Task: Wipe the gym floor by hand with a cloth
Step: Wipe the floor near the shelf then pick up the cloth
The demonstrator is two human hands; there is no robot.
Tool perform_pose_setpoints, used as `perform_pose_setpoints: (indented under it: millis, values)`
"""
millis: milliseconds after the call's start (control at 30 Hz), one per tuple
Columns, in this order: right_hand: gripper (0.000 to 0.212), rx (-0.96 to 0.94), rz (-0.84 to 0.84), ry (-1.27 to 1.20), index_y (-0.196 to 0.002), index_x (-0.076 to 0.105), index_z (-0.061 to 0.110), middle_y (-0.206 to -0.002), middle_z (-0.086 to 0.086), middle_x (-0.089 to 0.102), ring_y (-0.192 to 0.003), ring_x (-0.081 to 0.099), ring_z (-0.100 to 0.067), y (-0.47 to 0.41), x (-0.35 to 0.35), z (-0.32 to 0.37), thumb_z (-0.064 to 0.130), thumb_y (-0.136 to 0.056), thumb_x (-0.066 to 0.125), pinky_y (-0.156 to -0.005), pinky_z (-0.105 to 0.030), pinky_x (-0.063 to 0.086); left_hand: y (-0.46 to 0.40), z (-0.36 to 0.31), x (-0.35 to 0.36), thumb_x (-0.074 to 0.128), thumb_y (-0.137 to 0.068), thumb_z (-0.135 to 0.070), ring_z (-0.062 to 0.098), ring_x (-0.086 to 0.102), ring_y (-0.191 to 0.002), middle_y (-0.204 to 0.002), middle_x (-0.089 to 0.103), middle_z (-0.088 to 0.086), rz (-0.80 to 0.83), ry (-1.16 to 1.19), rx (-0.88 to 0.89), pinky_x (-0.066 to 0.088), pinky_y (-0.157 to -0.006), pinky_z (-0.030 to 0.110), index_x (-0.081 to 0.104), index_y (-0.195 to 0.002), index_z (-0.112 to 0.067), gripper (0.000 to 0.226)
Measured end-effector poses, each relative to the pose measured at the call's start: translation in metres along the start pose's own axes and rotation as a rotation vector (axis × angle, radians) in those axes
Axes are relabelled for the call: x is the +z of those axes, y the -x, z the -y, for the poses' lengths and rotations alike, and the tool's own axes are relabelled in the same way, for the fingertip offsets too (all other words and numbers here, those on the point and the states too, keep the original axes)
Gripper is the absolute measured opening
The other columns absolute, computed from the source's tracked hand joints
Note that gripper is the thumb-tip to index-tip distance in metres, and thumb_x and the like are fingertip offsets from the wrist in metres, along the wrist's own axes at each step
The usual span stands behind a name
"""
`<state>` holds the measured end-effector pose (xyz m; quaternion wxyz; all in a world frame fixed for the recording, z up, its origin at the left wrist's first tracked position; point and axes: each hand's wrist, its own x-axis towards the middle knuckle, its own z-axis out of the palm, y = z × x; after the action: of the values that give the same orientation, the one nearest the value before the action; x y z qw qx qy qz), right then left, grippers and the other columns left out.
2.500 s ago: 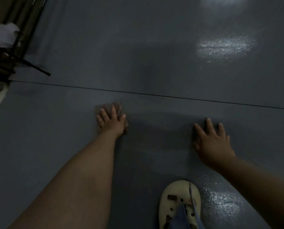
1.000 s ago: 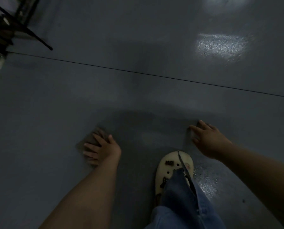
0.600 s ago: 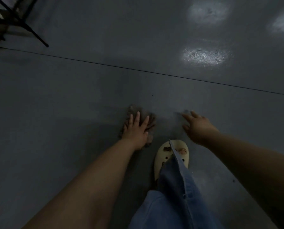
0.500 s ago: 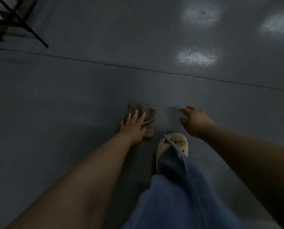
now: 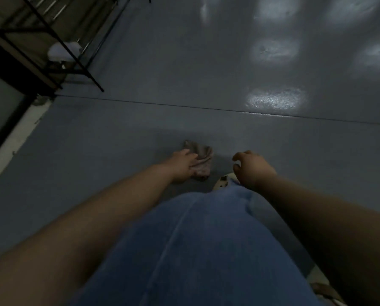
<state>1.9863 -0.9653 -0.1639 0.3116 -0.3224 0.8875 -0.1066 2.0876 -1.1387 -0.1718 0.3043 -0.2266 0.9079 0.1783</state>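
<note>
Now cloth point(image 5: 199, 159) bunched, long axis near-far, under left hand point(image 5: 182, 165).

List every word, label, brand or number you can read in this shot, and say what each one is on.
None can be read.
Shoe: dark marks on its pale toe, too blurred and mostly hidden behind the jeans.
Cloth under the left hand: no print visible.
Floor and metal rack: no signs or labels show.

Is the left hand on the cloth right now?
Touching. The head view shows the left hand lying on the crumpled cloth, its fingers overlapping the cloth's near edge with no floor visible between them.
</note>
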Motion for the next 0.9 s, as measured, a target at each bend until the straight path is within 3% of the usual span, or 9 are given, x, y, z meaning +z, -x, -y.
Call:
perform_pose_setpoints:
  millis: [133, 267, 400, 533, 667, 767, 833, 900]
  values:
    - [0.038, -0.052, -0.038, 0.030, -0.134, 0.047, 0.010, -0.137, -0.016, 0.044, -0.124, 0.043, -0.034, 0.011, -0.002, 0.005, 0.025, -0.100, 0.038, -0.100, -0.037, 0.036, 0.020, 0.013, -0.010, 0.050, -0.097, -0.025, 0.031, 0.027, -0.139, -0.154, 0.022, 0.016, -0.037, -0.066, 0.016, 0.023, -0.111, 0.029, 0.030, -0.148, -0.012, 0.056]
    - [0.040, -0.065, -0.013, 0.046, -0.137, 0.043, 0.008, -0.141, -0.014, 0.042, -0.126, 0.039, -0.033, -0.014, 0.019, 0.018, 0.023, -0.100, 0.038, -0.102, -0.037, 0.035, 0.006, 0.041, 0.020, 0.043, -0.099, -0.019, 0.030, 0.009, -0.145, -0.159, 0.002, 0.011, 0.017, -0.101, -0.031, 0.011, -0.116, 0.033, 0.015, -0.152, -0.019, 0.060]
    - [0.051, -0.080, 0.061, 0.000, -0.146, 0.028, 0.009, -0.153, -0.013, 0.024, -0.136, 0.029, -0.034, -0.051, 0.059, 0.035, 0.024, -0.099, 0.041, -0.108, -0.034, 0.027, -0.003, 0.061, 0.056, 0.048, -0.096, -0.027, 0.033, 0.001, -0.146, -0.159, -0.009, 0.014, 0.065, -0.041, -0.166, 0.012, -0.117, 0.041, 0.006, -0.153, -0.020, 0.071]
    - [0.067, -0.074, 0.154, 0.009, -0.151, 0.014, 0.013, -0.159, -0.011, 0.000, -0.145, 0.008, -0.031, -0.099, 0.092, 0.047, 0.040, -0.097, 0.042, -0.116, -0.034, 0.017, -0.020, 0.090, 0.084, 0.051, -0.094, -0.044, 0.038, -0.004, -0.145, -0.156, -0.011, 0.022, 0.015, -0.124, -0.364, 0.009, -0.116, 0.048, 0.001, -0.152, -0.014, 0.082]
    - [0.075, -0.035, 0.128, 0.127, -0.152, 0.005, 0.019, -0.158, -0.015, -0.007, -0.145, -0.007, -0.036, -0.138, 0.121, 0.053, 0.053, -0.095, 0.038, -0.119, -0.045, 0.006, -0.023, 0.112, 0.093, 0.053, -0.091, -0.049, 0.041, -0.002, -0.144, -0.154, -0.008, 0.028, 0.023, -0.108, -0.439, 0.007, -0.116, 0.050, 0.001, -0.151, -0.008, 0.090]
    - [0.071, 0.012, 0.109, 0.152, -0.152, 0.000, 0.023, -0.158, -0.010, -0.014, -0.144, -0.014, -0.037, -0.150, 0.139, 0.069, 0.052, -0.097, 0.034, -0.115, -0.051, 0.001, -0.024, 0.130, 0.094, 0.056, -0.089, -0.049, 0.038, -0.001, -0.145, -0.155, -0.008, 0.026, 0.046, -0.064, -0.445, 0.011, -0.116, 0.047, 0.000, -0.151, -0.009, 0.093]
    - [0.069, -0.073, 0.119, 0.220, -0.152, 0.001, 0.024, -0.158, -0.008, -0.016, -0.144, -0.015, -0.036, -0.147, 0.146, 0.091, 0.051, -0.098, 0.033, -0.116, -0.050, -0.001, -0.025, 0.141, 0.091, 0.057, -0.089, -0.047, 0.034, 0.000, -0.146, -0.157, -0.006, 0.021, 0.042, -0.036, -0.433, 0.013, -0.116, 0.045, 0.002, -0.152, -0.012, 0.091]
    - [0.063, -0.301, 0.165, 0.320, -0.151, 0.014, 0.027, -0.159, -0.011, -0.002, -0.145, -0.003, -0.039, -0.137, 0.162, 0.114, 0.051, -0.096, 0.034, -0.115, -0.053, 0.007, -0.025, 0.147, 0.087, 0.059, -0.089, -0.044, 0.031, 0.004, -0.146, -0.158, -0.003, 0.016, 0.027, -0.026, -0.413, 0.013, -0.116, 0.043, 0.006, -0.152, -0.014, 0.087]
